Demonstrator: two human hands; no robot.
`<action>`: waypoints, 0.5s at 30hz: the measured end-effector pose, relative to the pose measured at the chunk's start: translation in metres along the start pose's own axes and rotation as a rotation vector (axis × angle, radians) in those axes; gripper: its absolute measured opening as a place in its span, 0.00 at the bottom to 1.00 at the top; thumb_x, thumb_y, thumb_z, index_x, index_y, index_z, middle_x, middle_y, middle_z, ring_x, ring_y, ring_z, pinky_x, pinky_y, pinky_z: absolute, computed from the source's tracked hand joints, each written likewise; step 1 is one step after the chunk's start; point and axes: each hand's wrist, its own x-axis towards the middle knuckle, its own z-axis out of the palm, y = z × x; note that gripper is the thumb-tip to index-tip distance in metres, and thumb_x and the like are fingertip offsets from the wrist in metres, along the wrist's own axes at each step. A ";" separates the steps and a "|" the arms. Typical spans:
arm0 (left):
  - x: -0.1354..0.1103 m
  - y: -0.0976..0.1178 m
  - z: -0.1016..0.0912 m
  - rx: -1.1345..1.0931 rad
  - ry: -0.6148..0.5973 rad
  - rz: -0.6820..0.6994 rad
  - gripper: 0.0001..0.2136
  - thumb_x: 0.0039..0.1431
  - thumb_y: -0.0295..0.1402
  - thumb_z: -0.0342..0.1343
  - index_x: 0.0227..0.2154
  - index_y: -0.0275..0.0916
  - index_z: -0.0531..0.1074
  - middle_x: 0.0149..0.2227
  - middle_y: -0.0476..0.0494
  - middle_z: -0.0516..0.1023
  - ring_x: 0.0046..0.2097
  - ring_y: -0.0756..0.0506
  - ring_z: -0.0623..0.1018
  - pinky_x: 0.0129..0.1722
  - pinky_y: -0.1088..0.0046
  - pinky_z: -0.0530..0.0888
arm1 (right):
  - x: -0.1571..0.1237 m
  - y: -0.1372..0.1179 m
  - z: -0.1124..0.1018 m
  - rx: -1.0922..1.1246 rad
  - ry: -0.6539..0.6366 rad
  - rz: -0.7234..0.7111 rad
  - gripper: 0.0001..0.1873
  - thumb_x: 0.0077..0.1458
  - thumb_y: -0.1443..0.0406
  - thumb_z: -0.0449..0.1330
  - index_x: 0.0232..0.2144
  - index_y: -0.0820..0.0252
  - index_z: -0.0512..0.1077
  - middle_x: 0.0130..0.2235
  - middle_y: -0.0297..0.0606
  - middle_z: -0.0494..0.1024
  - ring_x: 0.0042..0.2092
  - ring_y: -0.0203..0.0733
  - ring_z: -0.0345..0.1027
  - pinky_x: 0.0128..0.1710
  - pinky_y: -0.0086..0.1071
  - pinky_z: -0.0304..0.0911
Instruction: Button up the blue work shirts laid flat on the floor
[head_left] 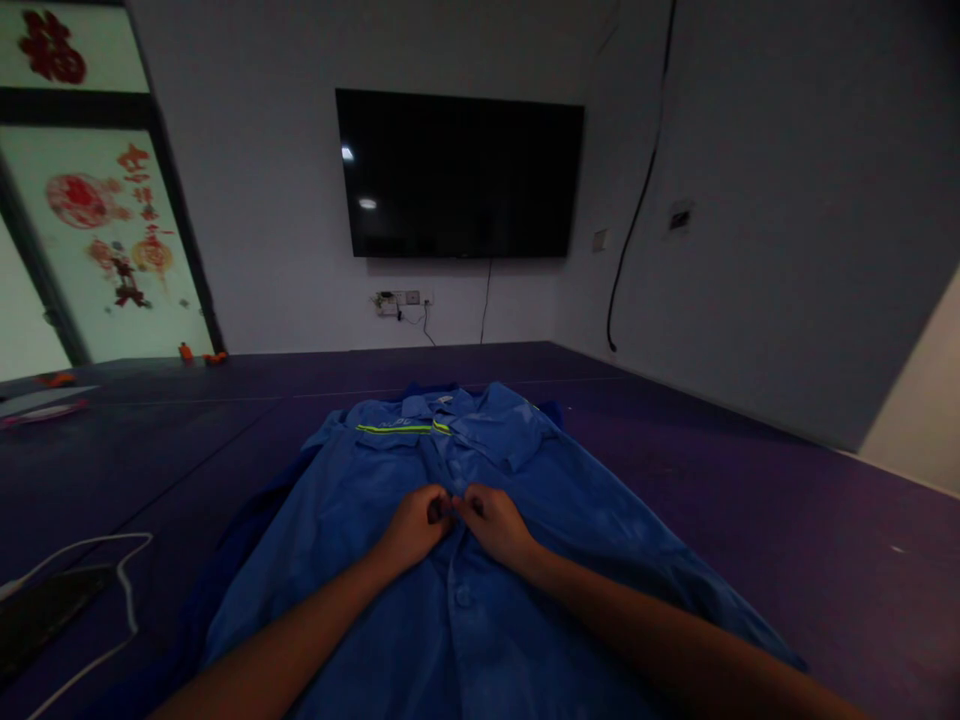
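Observation:
A blue button-up shirt [517, 620] lies spread out with its front facing up and its collar pointing away from me. A yellow-green stripe runs across its chest. My left hand [417, 520] and my right hand [491, 520] meet at the middle of the front placket, with fingertips pinched close together on the cloth edges. Whatever small part sits between the fingertips is hidden. Below the hands, a button shows on the placket. Darker blue cloth [247, 530] peeks out from under the shirt along its left side.
The shirt rests on a wide purple surface [720, 480]. To the left lie a dark flat object [52, 610] and a white cable [124, 580]. Small orange items [214, 357] stand near the glass door. A television [461, 175] hangs on the wall, and a black cable [637, 215] dangles at right.

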 end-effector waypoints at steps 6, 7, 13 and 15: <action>0.001 -0.001 0.000 0.014 -0.007 0.013 0.02 0.44 0.27 0.52 0.23 0.35 0.66 0.19 0.54 0.64 0.24 0.53 0.64 0.24 0.78 0.58 | -0.002 -0.005 -0.003 0.025 -0.020 -0.009 0.13 0.52 0.61 0.51 0.21 0.62 0.66 0.20 0.32 0.70 0.23 0.33 0.62 0.22 0.24 0.49; 0.001 -0.001 0.000 0.017 -0.008 0.013 0.02 0.44 0.27 0.52 0.24 0.35 0.66 0.20 0.53 0.65 0.24 0.52 0.64 0.24 0.78 0.59 | -0.002 -0.005 -0.003 0.024 -0.022 -0.011 0.13 0.53 0.60 0.51 0.21 0.62 0.67 0.20 0.32 0.70 0.23 0.33 0.62 0.23 0.24 0.49; 0.000 -0.002 0.000 0.043 -0.007 0.007 0.02 0.43 0.25 0.51 0.23 0.35 0.66 0.20 0.53 0.65 0.24 0.52 0.64 0.24 0.79 0.59 | -0.001 -0.001 -0.001 0.001 -0.027 -0.041 0.15 0.54 0.61 0.48 0.23 0.62 0.68 0.21 0.33 0.70 0.24 0.34 0.62 0.24 0.25 0.49; 0.000 -0.001 0.000 0.056 -0.009 0.004 0.02 0.43 0.25 0.51 0.24 0.35 0.66 0.21 0.53 0.65 0.24 0.52 0.65 0.24 0.79 0.59 | 0.000 0.000 0.000 0.003 -0.021 -0.041 0.15 0.55 0.61 0.48 0.23 0.62 0.68 0.21 0.33 0.70 0.24 0.33 0.61 0.23 0.25 0.48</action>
